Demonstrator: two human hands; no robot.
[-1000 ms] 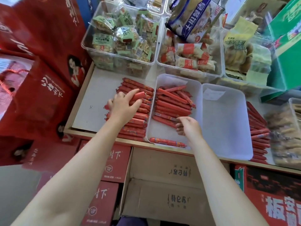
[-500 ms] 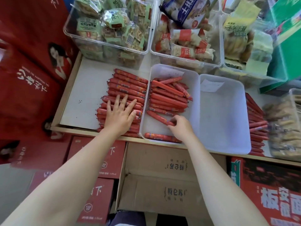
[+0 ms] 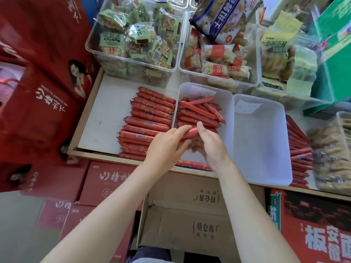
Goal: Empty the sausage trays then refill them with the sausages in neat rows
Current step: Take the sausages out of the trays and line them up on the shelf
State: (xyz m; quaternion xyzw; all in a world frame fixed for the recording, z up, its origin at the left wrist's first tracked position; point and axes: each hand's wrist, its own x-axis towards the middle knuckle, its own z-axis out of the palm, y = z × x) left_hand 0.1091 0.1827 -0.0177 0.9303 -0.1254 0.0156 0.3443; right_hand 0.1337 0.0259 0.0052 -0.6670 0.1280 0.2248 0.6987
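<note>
two hands meet over the front half of the left tray [image 3: 227, 114]: left hand [image 3: 167, 145] and right hand [image 3: 210, 147] both curl fingers round one red sausage [image 3: 190, 132], held just above the tray floor. tray's rear half: a loose heap of sausages [image 3: 199, 113], some crossed. one more sausage [image 3: 191, 164] lies along its front wall. right tray [image 3: 262, 141], touching the first, sits at the shelf's front edge. stacked sausages [image 3: 147, 122] lie on the shelf [image 3: 102, 114] left of the trays; another stack [image 3: 299, 149] at the right.
</note>
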